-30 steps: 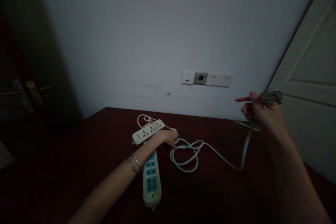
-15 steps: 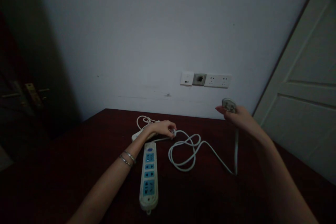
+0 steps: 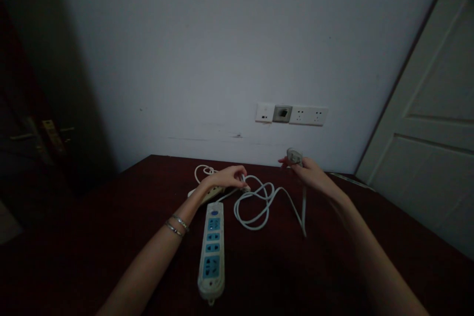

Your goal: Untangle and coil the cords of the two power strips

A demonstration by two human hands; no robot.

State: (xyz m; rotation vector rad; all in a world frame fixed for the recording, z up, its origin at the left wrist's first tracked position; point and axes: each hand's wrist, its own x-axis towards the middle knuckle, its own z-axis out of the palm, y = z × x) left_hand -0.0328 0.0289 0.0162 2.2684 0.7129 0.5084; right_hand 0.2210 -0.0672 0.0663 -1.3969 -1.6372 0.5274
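Observation:
My left hand is closed, its thumb and fingers pinching a white power cord at the left of its loose coil. A small pale piece, too dim to make out, sits just below those fingertips. Raised above the table's back right part, my right hand grips a greyish plug, with its cord hanging down to the table. A white power strip with blue sockets lies lengthwise in front of my left hand. Behind it, a second power strip is partly hidden under my left wrist.
These things lie on a dark red table against a pale wall. Wall sockets and a switch plate are set above its back edge. A white panelled door stands at the right, a dark door with a handle at the left.
My right hand has moved left and slightly down with the plug, drawing its cord along. The coil has shifted slightly left, and my left hand's fingers have changed their hold.

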